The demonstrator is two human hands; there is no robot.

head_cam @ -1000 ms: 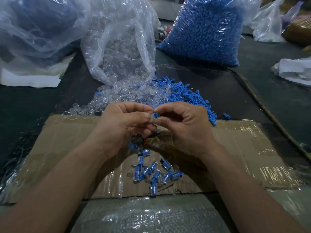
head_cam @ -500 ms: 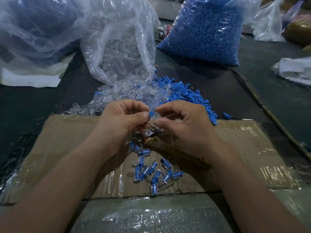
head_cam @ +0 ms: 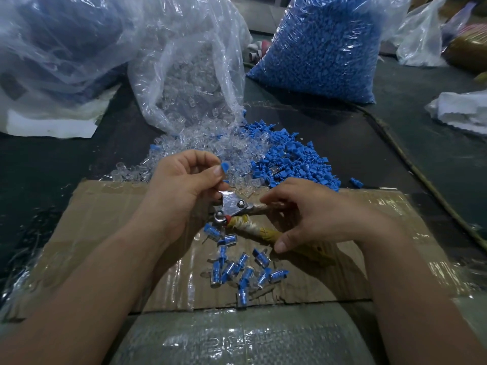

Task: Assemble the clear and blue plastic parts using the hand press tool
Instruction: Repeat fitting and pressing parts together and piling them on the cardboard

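Note:
My left hand [head_cam: 181,188] pinches a blue plastic part [head_cam: 224,167] between thumb and forefinger, just above the metal head of the hand press tool [head_cam: 235,208]. The tool lies on the cardboard sheet [head_cam: 87,227] with its tape-wrapped handles [head_cam: 253,227] pointing right. My right hand [head_cam: 316,217] has its fingers curled around those handles. Several assembled clear-and-blue pieces [head_cam: 237,270] lie on the cardboard below the tool. Loose clear parts [head_cam: 210,146] and loose blue parts [head_cam: 292,159] are heaped just beyond the cardboard.
An open plastic bag of clear parts [head_cam: 189,75] stands behind the heaps, a full bag of blue parts [head_cam: 324,46] at back right. More bags [head_cam: 52,48] fill the back left. White wrapping [head_cam: 463,111] lies at far right. A bubble-wrapped surface [head_cam: 237,338] is nearest me.
My hands, which were pinching parts together above the tool, have parted. The right hand dropped down onto the tool's handles; the left hand kept the blue part and the tool's head came into view.

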